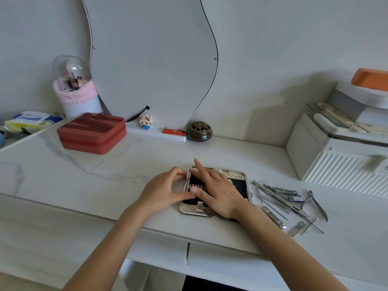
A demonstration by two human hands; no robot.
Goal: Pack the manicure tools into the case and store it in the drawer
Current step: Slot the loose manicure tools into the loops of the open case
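Note:
The manicure case (241, 185) lies open flat on the white marble tabletop, with a silver textured rim and black lining. My left hand (165, 192) rests against its left edge, thumb and fingers touching the rim. My right hand (216, 192) lies flat over the case's middle, index finger stretched toward the far edge, hiding much of the lining. A loose pile of steel manicure tools (287, 202) sits just right of the case: nail clippers (274, 217), nippers (317, 203), several thin files and pushers. Below the table's front edge are drawer fronts (220, 259), shut.
A red zip box (92, 133) stands at the back left, with a pink-trimmed brush holder (75, 91) and a wipes pack (31, 120) behind it. A curvy mirror (151, 59), a small figurine (145, 121) and a brown incense pot (199, 131) line the wall. A white organiser (336, 156) fills the right.

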